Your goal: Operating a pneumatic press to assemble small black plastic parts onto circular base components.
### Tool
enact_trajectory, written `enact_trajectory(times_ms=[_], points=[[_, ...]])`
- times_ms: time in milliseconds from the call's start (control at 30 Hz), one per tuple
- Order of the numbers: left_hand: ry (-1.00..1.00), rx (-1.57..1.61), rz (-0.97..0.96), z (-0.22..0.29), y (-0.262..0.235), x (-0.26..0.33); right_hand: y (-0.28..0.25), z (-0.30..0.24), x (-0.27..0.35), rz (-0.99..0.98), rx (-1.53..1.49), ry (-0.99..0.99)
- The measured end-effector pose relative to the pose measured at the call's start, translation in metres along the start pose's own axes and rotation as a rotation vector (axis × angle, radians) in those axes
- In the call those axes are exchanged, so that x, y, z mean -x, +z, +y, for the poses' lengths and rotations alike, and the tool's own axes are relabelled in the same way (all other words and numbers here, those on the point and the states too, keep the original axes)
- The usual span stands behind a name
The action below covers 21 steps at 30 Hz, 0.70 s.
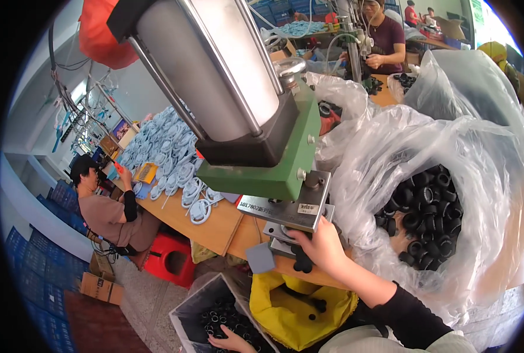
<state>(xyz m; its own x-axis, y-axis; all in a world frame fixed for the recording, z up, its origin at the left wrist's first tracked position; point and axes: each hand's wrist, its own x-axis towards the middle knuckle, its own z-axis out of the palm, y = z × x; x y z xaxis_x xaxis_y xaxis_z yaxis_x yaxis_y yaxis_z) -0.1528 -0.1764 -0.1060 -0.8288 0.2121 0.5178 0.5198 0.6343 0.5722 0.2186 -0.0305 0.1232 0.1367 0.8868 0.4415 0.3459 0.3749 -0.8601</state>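
My right hand (323, 247) reaches to the base plate (285, 212) of a green press (279, 159) with a big grey cylinder (215, 65). Its fingers are closed on a small black rubber part (303, 263) at the plate's front edge. My left hand (232, 340) is low down, inside a grey box (194, 306) of black ring parts (218, 315), fingers lying on them. Whether it grips one is hidden.
A large clear plastic bag (403, 147) of black rings (426, 217) stands right of the press. A yellow bag (291, 306) hangs below the wooden bench (215, 226). A seated co-worker (103, 206) sorts pale blue rings (162, 141) at left, near a red stool (171, 259). Another person (385, 35) works behind.
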Motion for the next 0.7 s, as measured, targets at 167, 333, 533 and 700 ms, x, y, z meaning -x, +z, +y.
enact_trajectory(times_ms=[167,333,533,700], points=[[0.257,0.474,-0.238,0.101,0.015,0.01,0.004,-0.008,-0.013,-0.021,0.084,-0.156],[0.559,0.727,-0.501,0.238,0.014,0.025,0.002,-0.02,-0.005,0.006,0.06,0.025],[0.976,0.398,-0.694,0.27,0.052,0.039,-0.021,-0.016,0.019,-0.049,0.078,-0.061],[1.032,0.364,-0.71,0.271,0.049,0.033,-0.097,0.022,0.063,0.26,0.363,0.064]])
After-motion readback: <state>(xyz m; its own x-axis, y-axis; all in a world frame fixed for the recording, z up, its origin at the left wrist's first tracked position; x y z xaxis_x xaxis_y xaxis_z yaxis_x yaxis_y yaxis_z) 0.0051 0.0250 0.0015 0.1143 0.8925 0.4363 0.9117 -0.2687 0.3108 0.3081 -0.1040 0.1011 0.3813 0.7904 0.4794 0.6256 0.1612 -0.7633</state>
